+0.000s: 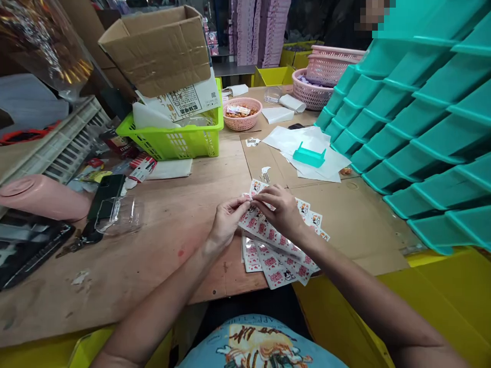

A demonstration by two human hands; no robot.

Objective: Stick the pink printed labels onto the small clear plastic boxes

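Several glossy white printed sheets [270,263] with red patterns and small cartoon figures lie fanned out at the table's front edge. My left hand [229,217] pinches the upper left corner of the top sheet between thumb and forefinger. Close against it, my right hand [279,204] is closed too, its fingertips meeting at the same corner and its palm over the sheets. The fingers cover whatever small piece is between them. Just beyond the hands lie a white curved scrap [265,170] and small metal-looking bits.
Stacked teal bins [418,148] rise on the right. A loose teal part [309,155] rests on white paper [334,166]. A green basket [184,140] holding cardboard boxes stands back left, beside a pink basket [242,122]. A clear plastic container [126,214] sits at left.
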